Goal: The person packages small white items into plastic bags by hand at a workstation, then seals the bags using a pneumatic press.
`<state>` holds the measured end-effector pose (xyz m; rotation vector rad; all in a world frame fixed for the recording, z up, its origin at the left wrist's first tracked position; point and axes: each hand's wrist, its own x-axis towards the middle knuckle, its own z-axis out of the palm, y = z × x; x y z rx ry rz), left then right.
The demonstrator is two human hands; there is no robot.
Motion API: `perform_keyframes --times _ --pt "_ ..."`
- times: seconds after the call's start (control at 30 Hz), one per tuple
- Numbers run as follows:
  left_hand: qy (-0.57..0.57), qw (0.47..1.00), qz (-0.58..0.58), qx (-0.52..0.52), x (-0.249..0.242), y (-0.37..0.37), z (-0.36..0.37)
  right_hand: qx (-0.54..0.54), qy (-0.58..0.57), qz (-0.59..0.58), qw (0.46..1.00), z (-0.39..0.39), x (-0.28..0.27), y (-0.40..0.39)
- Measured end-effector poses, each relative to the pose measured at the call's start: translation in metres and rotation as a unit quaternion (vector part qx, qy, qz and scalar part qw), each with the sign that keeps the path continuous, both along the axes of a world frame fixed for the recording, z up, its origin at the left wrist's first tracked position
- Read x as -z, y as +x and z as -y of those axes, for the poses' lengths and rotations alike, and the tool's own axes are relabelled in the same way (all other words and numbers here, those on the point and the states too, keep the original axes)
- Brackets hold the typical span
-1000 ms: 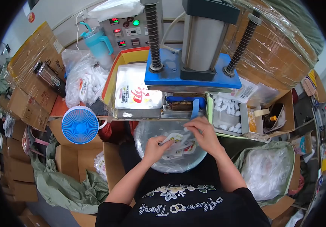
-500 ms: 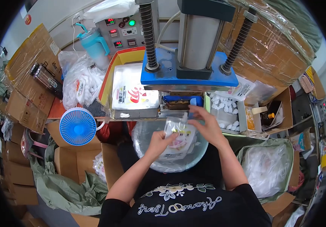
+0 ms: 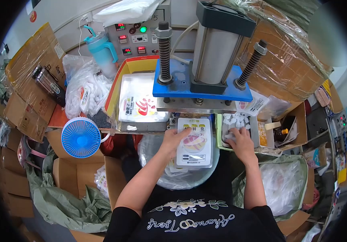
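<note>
My left hand (image 3: 173,142) is closed on the left edge of a white printed plastic pouch (image 3: 194,143), thumb on top. The pouch faces up in front of the press, its upper end close under the metal plate (image 3: 197,105). More pouches lie beneath it over a round tub (image 3: 147,151) lined with clear plastic. My right hand (image 3: 241,144) is down in a green-edged tray (image 3: 219,131), its bent fingers apart among small white plastic pieces (image 3: 236,119). Whether a piece sits between thumb and fingertips is hard to see.
The blue press (image 3: 203,80) rises straight ahead with two spring posts. Left of it lies a pouch stack (image 3: 141,99) in a yellow-lined box. A blue fan (image 3: 80,137) stands further left. Boxes with plastic bags flank me, including a lined carton (image 3: 282,185).
My right hand has left the pouch's top at the press and moved right into the tray. The pouch has turned flat and upright in my left hand, nearer the press.
</note>
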<state>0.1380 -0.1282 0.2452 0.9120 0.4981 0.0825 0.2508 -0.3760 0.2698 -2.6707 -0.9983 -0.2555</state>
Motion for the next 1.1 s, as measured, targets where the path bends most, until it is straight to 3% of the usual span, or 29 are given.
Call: perform_keyframes --times 0.07,0.13,0.17,0.2,0.23,0.27,0.3,0.33,0.37,0.43,0.47,0.5,0.53,0.57,0.63,0.67,0.7,0.77,0.8,0.83,0.87,0.9,0.93,0.97,1.0,1.07,1.1 --pt "0.011 1.000 -0.002 0.006 -0.004 -0.001 -0.005 -0.006 0.012 -0.039 0.999 -0.008 0.007 0.009" --pt "0.211 0.976 0.010 0.059 -0.008 -0.002 -0.024 -0.023 0.022 -0.053 0.998 -0.018 0.009 0.014" --pt "0.291 0.955 -0.012 0.052 -0.015 -0.002 -0.033 -0.007 -0.007 -0.061 0.998 -0.018 0.020 0.023" --pt "0.385 0.922 0.002 0.039 -0.016 -0.005 -0.045 -0.041 0.036 -0.044 0.998 -0.020 0.026 0.030" --pt "0.405 0.914 0.007 0.000 -0.015 -0.006 -0.054 -0.005 0.025 -0.097 0.995 -0.023 0.022 0.028" --pt "0.528 0.840 0.017 -0.121 -0.010 -0.011 -0.060 -0.016 0.078 -0.104 0.991 -0.021 0.029 0.035" --pt "0.571 0.807 -0.047 -0.148 -0.031 -0.024 -0.059 -0.039 0.117 -0.167 0.978 -0.008 0.053 0.062" --pt "0.711 0.674 0.017 -0.201 -0.003 -0.024 -0.076 -0.075 0.239 -0.205 0.946 0.003 0.086 0.086" --pt "0.736 0.653 -0.049 -0.169 -0.005 -0.034 -0.077 0.001 0.229 -0.288 0.930 0.000 0.046 0.069" --pt "0.764 0.628 -0.041 -0.143 0.028 -0.052 -0.084 0.059 0.425 -0.512 0.744 0.004 0.028 0.075" --pt "0.765 0.625 -0.045 -0.152 0.032 -0.063 -0.079 0.049 0.422 -0.513 0.746 0.015 0.044 0.092" --pt "0.780 0.609 -0.014 -0.143 0.032 -0.077 -0.075 -0.082 0.507 -0.680 0.523 0.035 0.067 0.123" --pt "0.795 0.592 0.020 -0.131 0.032 -0.086 -0.076 -0.202 0.539 -0.779 0.248 0.043 0.081 0.138" --pt "0.796 0.591 0.018 -0.132 0.031 -0.087 -0.080 -0.204 0.537 -0.780 0.247 0.042 0.080 0.139" --pt "0.798 0.592 -0.043 -0.100 0.023 -0.092 -0.085 -0.114 0.635 -0.754 0.121 0.041 0.071 0.128" --pt "0.778 0.612 -0.020 -0.139 0.018 -0.088 -0.087 -0.113 0.633 -0.756 0.121 0.037 0.069 0.121" --pt "0.778 0.612 -0.022 -0.140 0.018 -0.085 -0.089 -0.075 0.670 -0.721 0.162 0.029 0.063 0.109" --pt "0.722 0.662 0.011 -0.198 0.016 -0.074 -0.094 -0.002 0.735 -0.634 0.241 0.017 0.052 0.096" --pt "0.717 0.649 0.047 -0.251 -0.002 -0.074 -0.089 -0.001 0.736 -0.631 0.244 0.023 0.063 0.108" --pt "0.713 0.654 0.053 -0.247 -0.018 -0.078 -0.081 -0.087 0.690 -0.654 0.297 0.032 0.083 0.121" --pt "0.666 0.707 0.042 -0.235 -0.032 -0.081 -0.071 -0.165 0.638 -0.666 0.351 0.050 0.102 0.127" --pt "0.613 0.760 0.034 -0.215 -0.039 -0.084 -0.061 -0.053 0.658 -0.597 0.456 0.043 0.090 0.110" --pt "0.557 0.806 0.059 -0.191 -0.039 -0.086 -0.050 -0.040 0.649 -0.564 0.510 0.027 0.058 0.076" --pt "0.495 0.850 0.084 -0.160 -0.037 -0.087 -0.039 0.004 0.636 -0.558 0.532 0.014 0.035 0.055" --pt "0.474 0.870 0.062 -0.120 -0.033 -0.089 -0.031 0.034 0.606 -0.532 0.591 0.009 0.031 0.049" --pt "0.431 0.899 0.029 -0.066 -0.022 -0.090 -0.016 -0.046 0.563 -0.527 0.635 -0.007 0.019 0.030" --pt "0.413 0.909 0.015 -0.057 -0.014 -0.086 -0.011 -0.005 0.543 -0.519 0.660 -0.025 0.002 0.010"
